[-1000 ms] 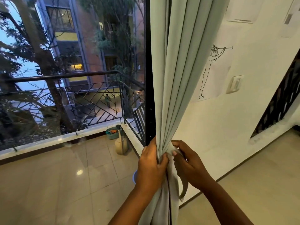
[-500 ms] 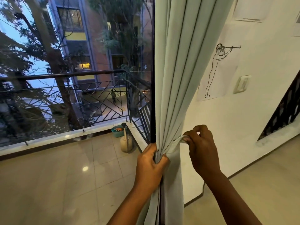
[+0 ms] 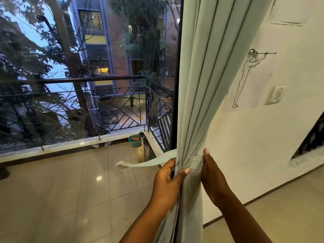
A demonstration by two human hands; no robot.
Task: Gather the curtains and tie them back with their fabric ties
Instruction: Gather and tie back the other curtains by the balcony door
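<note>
Left hand (image 3: 168, 179) clamps the gathered curtain (image 3: 198, 102) beside the window frame; right hand (image 3: 213, 178) presses flat, fingers extended. Tie (image 3: 145, 163) trails left — soft, limp; grasp its loose end.

Left of curtain (image 3: 198, 85): blocked by window glass (image 3: 87, 102), crossed there by loose fabric tie (image 3: 145, 163) | right of curtain: open gap bounded by wall (image 3: 263, 146) | wall projections: switch plate (image 3: 276, 94) well above | bundle front: occupied by left hand (image 3: 168, 183) and right hand (image 3: 212, 178) | below: open floor (image 3: 280, 207)
</note>
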